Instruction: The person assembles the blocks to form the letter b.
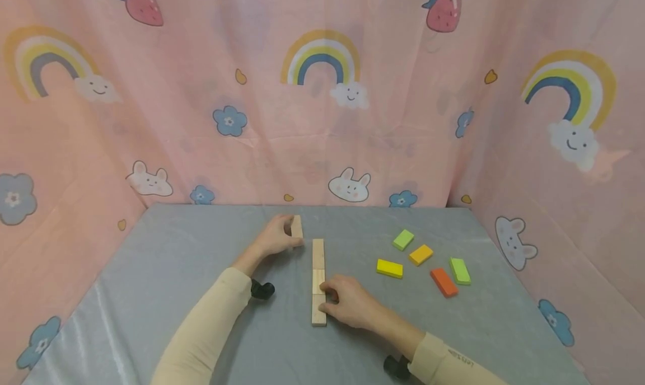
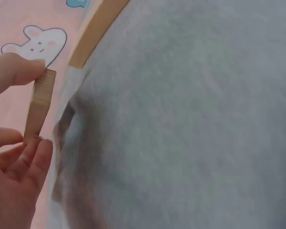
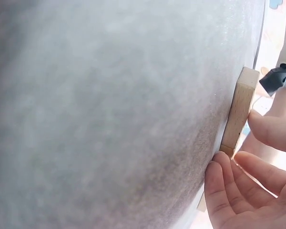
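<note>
My left hand pinches a plain wooden block near the far edge of the table, thumb on one end and fingertips on the other in the left wrist view. Just right of it, several like blocks lie end to end in a straight row. My right hand is at the near part of this row. Its thumb lies against the nearest wooden block, and its bent fingers reach the joint with the middle block.
To the right lie loose coloured blocks: a yellow one, an orange one, a red-orange one, and green ones. A grey cloth covers the table. A pink patterned curtain stands behind it.
</note>
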Tool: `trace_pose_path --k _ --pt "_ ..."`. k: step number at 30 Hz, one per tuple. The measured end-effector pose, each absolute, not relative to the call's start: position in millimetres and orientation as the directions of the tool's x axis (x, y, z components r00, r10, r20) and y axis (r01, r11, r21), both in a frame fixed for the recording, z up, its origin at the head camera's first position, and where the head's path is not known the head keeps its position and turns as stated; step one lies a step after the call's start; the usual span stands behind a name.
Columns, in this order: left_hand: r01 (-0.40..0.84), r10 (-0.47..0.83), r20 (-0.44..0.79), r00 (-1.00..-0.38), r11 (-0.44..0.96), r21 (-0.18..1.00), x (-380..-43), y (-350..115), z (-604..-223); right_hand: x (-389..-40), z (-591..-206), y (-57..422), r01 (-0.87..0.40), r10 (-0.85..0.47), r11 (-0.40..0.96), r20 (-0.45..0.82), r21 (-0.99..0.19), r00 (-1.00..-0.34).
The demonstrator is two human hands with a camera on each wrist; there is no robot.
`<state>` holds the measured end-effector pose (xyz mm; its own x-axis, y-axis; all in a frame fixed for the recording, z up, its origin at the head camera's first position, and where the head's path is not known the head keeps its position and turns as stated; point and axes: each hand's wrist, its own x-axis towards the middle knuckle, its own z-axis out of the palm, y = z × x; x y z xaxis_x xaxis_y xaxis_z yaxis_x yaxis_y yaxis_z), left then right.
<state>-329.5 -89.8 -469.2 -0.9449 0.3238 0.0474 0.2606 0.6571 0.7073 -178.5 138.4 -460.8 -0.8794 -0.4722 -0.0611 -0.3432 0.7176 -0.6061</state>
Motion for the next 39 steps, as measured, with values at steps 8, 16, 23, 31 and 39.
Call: trace_pose_path --k 8,16,23,31,39 --pt "0.269 0.304 0.095 -0.948 0.601 0.753 -333.1 -76.2 -468.0 -177.9 -458.8 136.6 -0.337 -0.474 0.712 -0.068 -0.617 -0.878" --pt "0.280 0.310 0.113 -0.944 0.571 0.771 -334.8 -54.3 -470.5 -175.3 -459.7 141.3 -0.324 -0.472 0.699 -0.071 -0.637 -0.879" --pt "0.286 0.323 0.119 -0.939 0.540 0.792 -340.6 -40.6 -477.3 -176.1 -459.8 143.7 -0.329 -0.468 0.711 -0.070 -0.622 -0.881" --pt "0.284 0.321 0.107 -0.941 0.576 0.767 -343.0 -38.4 -485.1 -177.8 -459.0 139.5 -0.335 -0.482 0.709 -0.079 -0.621 -0.873" --pt "0.297 0.333 0.119 -0.935 0.556 0.777 -344.0 -36.6 -487.6 -177.8 -460.3 138.1 -0.334 -0.478 0.713 -0.078 -0.616 -0.875"
